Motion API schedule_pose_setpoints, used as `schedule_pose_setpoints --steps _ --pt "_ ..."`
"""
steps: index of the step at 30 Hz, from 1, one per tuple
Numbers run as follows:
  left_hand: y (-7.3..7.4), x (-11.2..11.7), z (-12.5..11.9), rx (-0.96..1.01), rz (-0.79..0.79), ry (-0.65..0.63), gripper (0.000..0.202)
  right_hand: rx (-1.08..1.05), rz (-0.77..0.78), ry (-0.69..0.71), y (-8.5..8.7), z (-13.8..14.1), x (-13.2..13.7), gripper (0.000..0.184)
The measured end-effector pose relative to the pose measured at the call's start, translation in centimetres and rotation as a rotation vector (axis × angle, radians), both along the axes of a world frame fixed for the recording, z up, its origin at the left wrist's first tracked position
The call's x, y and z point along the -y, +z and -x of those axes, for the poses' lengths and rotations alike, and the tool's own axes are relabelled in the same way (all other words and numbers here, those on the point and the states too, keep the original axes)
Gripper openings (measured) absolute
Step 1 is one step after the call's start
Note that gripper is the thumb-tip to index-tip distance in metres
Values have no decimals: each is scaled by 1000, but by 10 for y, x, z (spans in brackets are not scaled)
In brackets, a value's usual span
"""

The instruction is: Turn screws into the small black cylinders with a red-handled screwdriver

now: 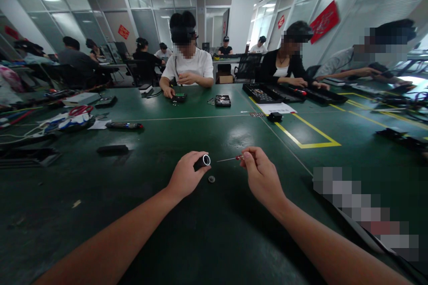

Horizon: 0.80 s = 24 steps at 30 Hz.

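Observation:
My left hand (187,173) is closed around a black cylinder with a bright ring at its open end (202,161), which looks like a flashlight body. The ringed end faces right and toward me. In my right hand (262,173) is a thin screwdriver (230,159) with a red handle, gripped between thumb and fingers. Its shaft points left, and the tip stops a little short of the cylinder. A small round metallic cap (211,179) lies on the green table (214,231) just below the cylinder's end.
A black bar-shaped case (113,149) and a dark pen-like tool (124,126) lie to the left. Tangled cables (78,118) are farther left. Across the table sit co-workers, near an open parts case (262,93) and a small black block (274,117). Yellow tape (319,144) marks the right.

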State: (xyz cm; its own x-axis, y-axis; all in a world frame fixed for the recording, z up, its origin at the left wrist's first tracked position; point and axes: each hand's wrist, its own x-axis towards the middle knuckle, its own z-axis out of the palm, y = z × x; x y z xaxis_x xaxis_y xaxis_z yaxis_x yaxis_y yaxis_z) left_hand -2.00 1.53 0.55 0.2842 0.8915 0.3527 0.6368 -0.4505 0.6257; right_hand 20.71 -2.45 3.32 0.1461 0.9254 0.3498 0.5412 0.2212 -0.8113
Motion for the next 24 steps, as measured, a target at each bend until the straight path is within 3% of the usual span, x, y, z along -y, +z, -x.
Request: schedule_pose_setpoints --steps 7,12,14,18,24 --pt "21 3 -4 -10 29 -41 28 -53 -24 -3 1 2 1 21" --pt "41 10 -7 -351 187 -174 26 -49 -22 3 2 3 1 20" --pt "43 12 -10 -501 220 -219 21 -46 -16 5 2 2 1 20" --pt "39 12 -18 -666 238 -239 29 -26 -13 10 2 2 0 19" --pt "39 6 -15 -642 251 -302 19 -4 -7 19 3 4 2 19"
